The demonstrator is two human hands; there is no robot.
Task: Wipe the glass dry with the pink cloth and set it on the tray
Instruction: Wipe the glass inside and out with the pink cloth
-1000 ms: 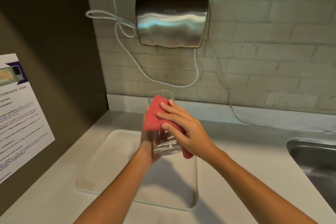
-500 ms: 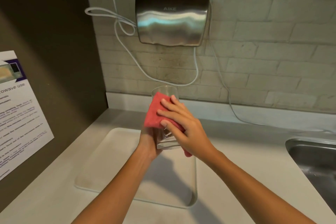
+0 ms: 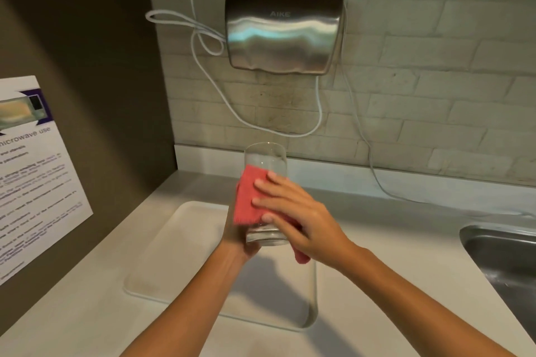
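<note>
Pressing the pink cloth point(image 3: 249, 201) on the upright glass point(image 3: 265, 160), the right hand point(image 3: 303, 219) is straight-fingered; the left hand point(image 3: 235, 246), mostly hidden, apparently grips its base above the tray point(image 3: 179, 243).

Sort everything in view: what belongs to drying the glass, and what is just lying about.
Job: glass, held by the left hand; pink cloth, pressed on it by the right hand; tray, below on the counter.
Lying about: hand dryer, cables, sink, microwave notice.
</note>
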